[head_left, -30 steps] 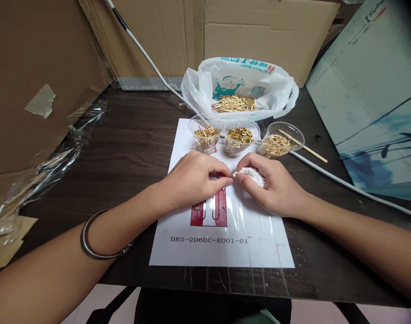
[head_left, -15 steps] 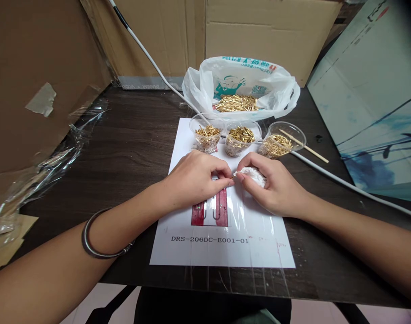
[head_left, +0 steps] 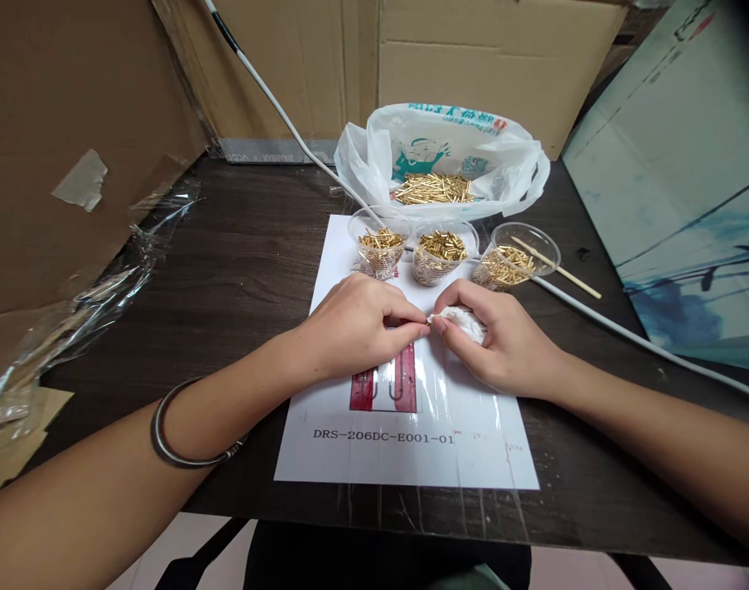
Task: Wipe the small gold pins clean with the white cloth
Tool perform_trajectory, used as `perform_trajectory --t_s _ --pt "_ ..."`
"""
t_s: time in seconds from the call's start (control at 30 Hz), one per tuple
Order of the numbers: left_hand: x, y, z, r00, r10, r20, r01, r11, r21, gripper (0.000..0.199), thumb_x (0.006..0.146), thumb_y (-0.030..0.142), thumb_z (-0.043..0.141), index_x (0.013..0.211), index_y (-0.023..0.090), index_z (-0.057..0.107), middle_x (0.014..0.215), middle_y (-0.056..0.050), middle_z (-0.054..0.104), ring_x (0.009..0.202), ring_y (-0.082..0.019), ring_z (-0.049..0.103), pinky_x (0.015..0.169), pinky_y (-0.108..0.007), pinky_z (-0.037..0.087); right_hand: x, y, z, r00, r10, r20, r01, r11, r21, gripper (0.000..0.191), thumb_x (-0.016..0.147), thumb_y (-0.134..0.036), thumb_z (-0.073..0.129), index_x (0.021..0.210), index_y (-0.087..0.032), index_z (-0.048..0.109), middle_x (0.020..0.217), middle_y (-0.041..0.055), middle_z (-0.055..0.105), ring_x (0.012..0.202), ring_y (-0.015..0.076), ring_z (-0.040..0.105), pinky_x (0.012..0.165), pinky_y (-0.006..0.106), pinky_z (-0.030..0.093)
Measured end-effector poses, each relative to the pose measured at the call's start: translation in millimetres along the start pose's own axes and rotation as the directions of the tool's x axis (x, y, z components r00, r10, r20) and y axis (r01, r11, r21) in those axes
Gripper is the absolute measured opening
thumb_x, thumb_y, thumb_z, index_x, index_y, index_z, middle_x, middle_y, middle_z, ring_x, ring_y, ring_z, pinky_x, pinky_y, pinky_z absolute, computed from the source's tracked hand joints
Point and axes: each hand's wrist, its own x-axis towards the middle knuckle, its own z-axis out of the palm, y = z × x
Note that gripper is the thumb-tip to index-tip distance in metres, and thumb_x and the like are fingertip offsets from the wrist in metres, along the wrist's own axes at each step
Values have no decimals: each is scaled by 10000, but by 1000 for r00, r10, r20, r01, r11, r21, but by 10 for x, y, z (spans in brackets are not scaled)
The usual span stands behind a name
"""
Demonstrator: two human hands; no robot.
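My right hand point(head_left: 503, 336) is closed around a crumpled white tissue point(head_left: 466, 321), with thumb and forefinger pinched at its left tip. Close to that tip, my left hand point(head_left: 365, 324) pinches thumb against forefinger; whatever lies between them is too small to make out. Both hands rest over a white printed sheet point(head_left: 374, 459) lettered DRS-206DC-E001-01, with a red picture on it. Just beyond the hands stand three clear plastic cups: the left cup point(head_left: 380, 254) and middle cup point(head_left: 441, 260) hold small gold-coloured metal pieces, as does the tilted right cup point(head_left: 503, 266).
Behind the cups sits an open white plastic bag point(head_left: 515, 176) with many thin gold pins. A wooden stick point(head_left: 571, 279) leans out of the right cup. A white cable point(head_left: 633, 328) crosses the dark table point(head_left: 245, 238). Cardboard point(head_left: 276, 74) walls the back and left.
My left forefinger and thumb have closed tighter together near the tissue's tip. The view has shifted very slightly; cups, bag and sheet stay in place.
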Motion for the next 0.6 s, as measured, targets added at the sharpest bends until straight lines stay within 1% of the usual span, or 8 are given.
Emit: perform_trajectory --t_s 0.13,0.27,0.47,0.6 --pt "-3 23 -22 1000 9 12 -9 1000 2 191 830 205 571 812 209 761 762 -11 720 694 -130 619 644 -251 435 -1 -1 12 1000 -6 19 6 1000 -20 55 848 -217 508 880 -176 528 731 1 577 654 129 515 627 269 374" --pt "2 24 -16 1000 16 8 -16 1000 7 199 836 203 564 806 202 761 736 -9 716 672 -123 609 640 -251 426 -16 0 15 1000 -7 24 8 999 -36 74 856 -233 505 902 -179 525 752 9 582 660 133 506 629 273 372" --pt "8 11 6 999 -33 -12 34 999 17 158 805 225 607 848 208 758 786 -8 736 697 -136 629 647 -262 424 -16 2 20 1000 -5 24 6 999 -37 65 856 -219 511 892 -166 525 754 8 579 654 122 500 636 269 372" --pt "1 20 -9 998 -56 9 56 998 12 152 798 234 615 838 198 757 773 -21 734 686 -139 628 642 -264 426 -9 2 15 1000 1 31 0 1000 -19 78 857 -231 519 884 -159 534 754 4 576 639 112 492 634 264 372"
